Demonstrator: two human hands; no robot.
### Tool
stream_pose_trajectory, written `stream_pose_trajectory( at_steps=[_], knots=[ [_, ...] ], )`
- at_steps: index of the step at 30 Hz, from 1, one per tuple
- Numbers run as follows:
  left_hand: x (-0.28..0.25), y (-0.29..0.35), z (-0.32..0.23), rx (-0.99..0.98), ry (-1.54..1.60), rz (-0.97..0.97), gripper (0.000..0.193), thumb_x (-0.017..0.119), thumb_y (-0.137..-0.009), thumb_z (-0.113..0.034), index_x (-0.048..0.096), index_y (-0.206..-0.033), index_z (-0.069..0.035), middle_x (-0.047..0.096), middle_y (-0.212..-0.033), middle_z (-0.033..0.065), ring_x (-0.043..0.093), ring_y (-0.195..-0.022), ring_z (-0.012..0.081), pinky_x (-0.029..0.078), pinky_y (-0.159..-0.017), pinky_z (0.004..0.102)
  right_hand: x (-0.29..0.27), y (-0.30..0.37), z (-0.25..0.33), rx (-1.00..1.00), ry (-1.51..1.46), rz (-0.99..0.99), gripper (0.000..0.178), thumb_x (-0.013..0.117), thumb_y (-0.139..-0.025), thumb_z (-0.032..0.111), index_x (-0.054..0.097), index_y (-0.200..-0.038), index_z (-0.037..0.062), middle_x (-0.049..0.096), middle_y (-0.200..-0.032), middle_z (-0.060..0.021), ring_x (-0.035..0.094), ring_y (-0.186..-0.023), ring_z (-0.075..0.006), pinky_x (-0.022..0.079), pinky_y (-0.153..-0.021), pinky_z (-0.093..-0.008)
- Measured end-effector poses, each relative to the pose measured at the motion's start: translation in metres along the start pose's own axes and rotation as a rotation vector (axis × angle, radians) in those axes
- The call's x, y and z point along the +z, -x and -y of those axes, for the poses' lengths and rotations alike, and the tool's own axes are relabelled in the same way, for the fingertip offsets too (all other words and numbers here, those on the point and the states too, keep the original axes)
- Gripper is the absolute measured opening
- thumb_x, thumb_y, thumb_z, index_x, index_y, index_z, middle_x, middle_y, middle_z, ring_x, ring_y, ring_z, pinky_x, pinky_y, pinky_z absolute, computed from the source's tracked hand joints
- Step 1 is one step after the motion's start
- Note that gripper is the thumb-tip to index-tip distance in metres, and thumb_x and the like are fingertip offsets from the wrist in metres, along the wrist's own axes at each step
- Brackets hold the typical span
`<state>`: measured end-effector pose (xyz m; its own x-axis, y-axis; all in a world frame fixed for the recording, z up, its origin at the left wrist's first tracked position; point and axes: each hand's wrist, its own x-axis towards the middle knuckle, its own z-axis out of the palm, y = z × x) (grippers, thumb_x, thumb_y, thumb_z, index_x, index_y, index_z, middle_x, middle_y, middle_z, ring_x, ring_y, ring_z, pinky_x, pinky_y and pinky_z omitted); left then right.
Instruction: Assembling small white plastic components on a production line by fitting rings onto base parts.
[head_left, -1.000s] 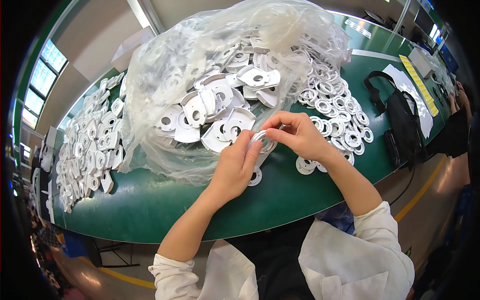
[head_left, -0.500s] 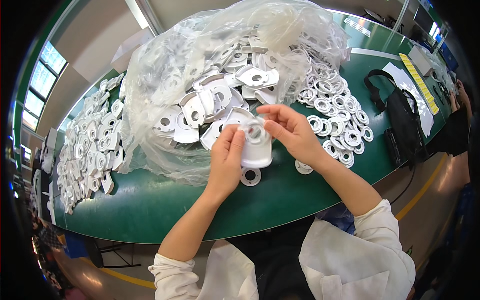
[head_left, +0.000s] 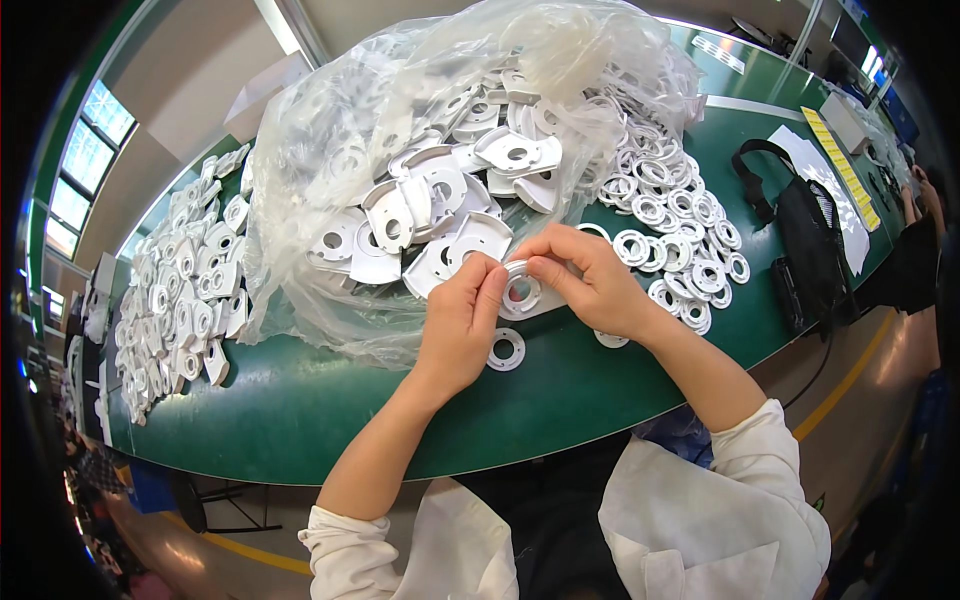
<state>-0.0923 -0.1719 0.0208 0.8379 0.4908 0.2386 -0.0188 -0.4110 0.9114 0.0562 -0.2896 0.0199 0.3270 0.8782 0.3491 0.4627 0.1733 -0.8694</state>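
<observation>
Both my hands meet above the front of the table on a white plastic plate [head_left: 545,303] with a white ring [head_left: 510,305] lying against it around its hole. My left hand [head_left: 462,318] pinches the near left side between thumb and fingers. The right thumb and fingers of my right hand [head_left: 592,285] press at the ring's upper right edge. Fingertips behind the plate are hidden. Just below my hands, a loose white ring [head_left: 519,355] lies on the green table. Another ring [head_left: 610,341] shows partly beneath my right wrist.
A large clear plastic bag [head_left: 330,120] spills curved white plates [head_left: 478,238] beyond my hands. Loose rings [head_left: 690,205] are heaped to the right, plates with rings [head_left: 180,300] to the left. A black bag [head_left: 800,240] lies at the far right on the green table [head_left: 350,420].
The plate has tilted and turned between my hands, so its wide end no longer hangs toward me. My right fingers have closed in on the ring.
</observation>
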Motion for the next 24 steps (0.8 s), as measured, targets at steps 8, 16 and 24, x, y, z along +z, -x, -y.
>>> stream_pose_trajectory(
  at_steps=[8, 16, 24],
  knots=[
    [0.001, -0.001, 0.008, 0.258, -0.485, -0.144, 0.026, 0.056, -0.093, -0.017, 0.05, -0.073, -0.002, 0.048, -0.06, 0.0145, 0.05, -0.057, 0.0327, 0.036, -0.052, 0.0421, 0.002, 0.003, 0.005, 0.014, 0.01, 0.053, 0.014, 0.062, -0.09, 0.011, 0.064, -0.096, -0.0015, 0.066, -0.081, -0.0063, 0.06, -0.075, -0.0118, 0.046, -0.069, -0.0253],
    [0.009, 0.0, 0.003, -0.066, 0.293, -0.213, 0.03, 0.055, -0.096, -0.019, 0.046, -0.116, 0.001, 0.059, -0.075, 0.0098, 0.053, -0.059, 0.017, 0.043, -0.057, 0.0302, 0.011, -0.002, -0.003, 0.236, -0.607, -0.144, 0.014, 0.061, -0.093, 0.013, 0.06, -0.1, 0.0003, 0.065, -0.091, -0.0017, 0.058, -0.081, -0.0049, 0.046, -0.072, -0.0208],
    [0.018, 0.009, 0.002, 0.02, -0.194, 0.058, 0.047, 0.056, -0.092, -0.015, 0.033, -0.128, 0.005, 0.064, -0.076, 0.0199, 0.063, -0.065, 0.0334, 0.046, -0.058, 0.0409, 0.01, 0.0, -0.01, 0.346, -0.606, -0.2, 0.015, 0.064, -0.093, 0.018, 0.057, -0.092, 0.0052, 0.062, -0.085, 0.0022, 0.056, -0.075, -0.0033, 0.043, -0.068, -0.0174]
  ],
)
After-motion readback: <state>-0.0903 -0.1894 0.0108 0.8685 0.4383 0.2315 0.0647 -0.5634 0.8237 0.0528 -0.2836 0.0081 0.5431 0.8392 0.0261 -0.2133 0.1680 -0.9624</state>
